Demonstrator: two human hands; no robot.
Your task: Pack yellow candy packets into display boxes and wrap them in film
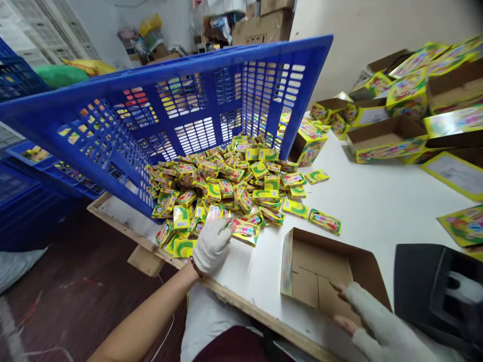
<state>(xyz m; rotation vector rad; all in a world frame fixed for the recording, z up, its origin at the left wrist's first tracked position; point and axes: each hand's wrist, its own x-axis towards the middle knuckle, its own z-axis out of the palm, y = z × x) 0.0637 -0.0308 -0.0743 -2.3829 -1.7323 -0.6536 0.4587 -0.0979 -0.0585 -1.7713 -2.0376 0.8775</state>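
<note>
My left hand [212, 244], in a white knit glove, rests on the near edge of a heap of small yellow-green sachets [230, 186], its fingers curled around a few of them. The heap spills from a tipped blue plastic crate [169, 105] onto the white table [370, 201]. My right hand [362, 311], also gloved with bare fingertips, holds the near wall of an open, empty cardboard box [320, 274], fingers reaching inside it.
Several open printed cartons [388, 138] and flat lids are piled at the right back. A dark device [437, 291] sits at the right front. Stacked blue crates [22, 80] stand at the left. The table's wooden edge [124, 226] runs along the front.
</note>
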